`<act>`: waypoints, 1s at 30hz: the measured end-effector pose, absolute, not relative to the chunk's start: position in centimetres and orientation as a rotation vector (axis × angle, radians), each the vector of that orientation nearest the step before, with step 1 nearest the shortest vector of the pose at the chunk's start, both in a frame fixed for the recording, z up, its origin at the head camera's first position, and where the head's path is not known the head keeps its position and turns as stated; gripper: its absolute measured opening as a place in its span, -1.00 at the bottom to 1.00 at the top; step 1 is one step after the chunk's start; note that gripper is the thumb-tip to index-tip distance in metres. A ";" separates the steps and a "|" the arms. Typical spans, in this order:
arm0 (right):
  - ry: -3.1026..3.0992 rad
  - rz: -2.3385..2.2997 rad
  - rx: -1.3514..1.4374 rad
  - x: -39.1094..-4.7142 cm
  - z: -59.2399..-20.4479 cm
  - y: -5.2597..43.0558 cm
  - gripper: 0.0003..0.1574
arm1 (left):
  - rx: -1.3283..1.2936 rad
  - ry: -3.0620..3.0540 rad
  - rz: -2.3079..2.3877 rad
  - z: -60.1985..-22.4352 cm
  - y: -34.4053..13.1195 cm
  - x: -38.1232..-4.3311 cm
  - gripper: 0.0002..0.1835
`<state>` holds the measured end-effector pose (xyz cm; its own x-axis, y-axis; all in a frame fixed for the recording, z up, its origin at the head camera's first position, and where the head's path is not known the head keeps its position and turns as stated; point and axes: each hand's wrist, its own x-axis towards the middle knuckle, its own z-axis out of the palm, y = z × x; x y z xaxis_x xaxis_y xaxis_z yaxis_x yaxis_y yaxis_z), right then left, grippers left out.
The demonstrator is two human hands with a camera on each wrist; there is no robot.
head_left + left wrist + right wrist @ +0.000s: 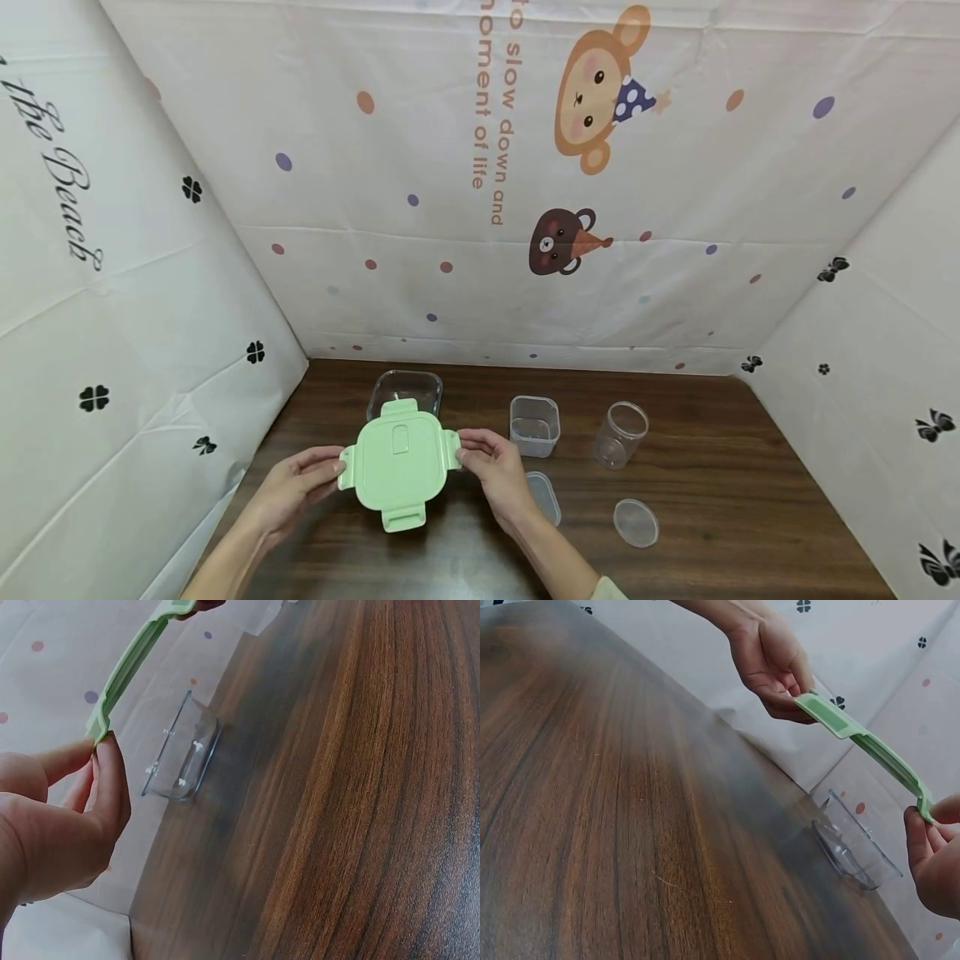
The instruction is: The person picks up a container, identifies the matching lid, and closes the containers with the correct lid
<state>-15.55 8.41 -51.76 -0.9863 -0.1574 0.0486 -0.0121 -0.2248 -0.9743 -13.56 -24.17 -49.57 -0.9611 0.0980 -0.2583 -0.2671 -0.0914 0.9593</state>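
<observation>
the green lid (400,460), low and left of centre in the head view, has left hand (292,492) and right hand (495,473) each pinching a side flap (452,451); likely light, stiffish, smooth plastic, best held by those flaps.

My left hand (291,495) and right hand (498,477) both pinch, raised and facing each other.
Each thumb (321,477) lies on the near side, pressed toward the bent fingers (313,456) behind it. My hands are apart, roughly level. My left forearm (228,560) slants in bare from the lower left; my right forearm (557,552) comes from the lower right, bare to a pale sleeve (608,591).
</observation>
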 end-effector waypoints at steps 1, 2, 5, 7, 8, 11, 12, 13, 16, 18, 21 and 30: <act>1.895 -2.377 -0.205 -15.6 -51.8 8.4 -0.59 | -0.191 1.929 2.148 -49.6 -24.1 -13.6 -0.61; 1.894 -2.373 -0.197 -15.6 -51.8 8.4 -0.59 | -0.198 1.931 2.150 -49.6 -24.1 -13.6 -0.61; 1.897 -2.357 -0.179 -15.6 -51.9 8.4 -0.60 | -0.226 1.945 2.151 -49.6 -24.0 -13.6 -0.61; 1.898 -2.349 -0.170 -15.5 -52.0 8.3 -0.59 | -0.241 1.959 2.144 -49.7 -24.0 -13.7 -0.60; 1.900 -2.341 -0.162 -15.5 -52.0 8.3 -0.58 | -0.251 1.967 2.141 -49.8 -23.9 -13.7 -0.59; 1.918 -2.315 -0.157 -15.5 -52.2 8.3 -0.56 | -0.279 1.986 2.122 -49.9 -23.9 -13.7 -0.56; 1.925 -2.306 -0.159 -15.5 -52.2 8.4 -0.55 | -0.288 1.989 2.118 -49.9 -23.8 -13.8 -0.55; 1.934 -2.293 -0.155 -15.5 -52.3 8.4 -0.54 | -0.295 1.991 2.113 -50.0 -23.8 -13.8 -0.54; 1.951 -2.264 -0.151 -15.5 -52.4 8.5 -0.53 | -0.312 1.996 2.107 -50.0 -23.8 -13.8 -0.52; 1.954 -2.250 -0.141 -15.4 -52.4 8.5 -0.52 | -0.320 1.996 2.104 -50.1 -23.7 -13.9 -0.51; 1.950 -2.242 -0.136 -15.4 -52.5 8.5 -0.51 | -0.328 1.995 2.101 -50.1 -23.7 -13.8 -0.51; 1.940 -2.242 -0.096 -15.5 -52.9 8.2 -0.52 | -0.329 2.006 2.087 -50.4 -23.7 -14.1 -0.49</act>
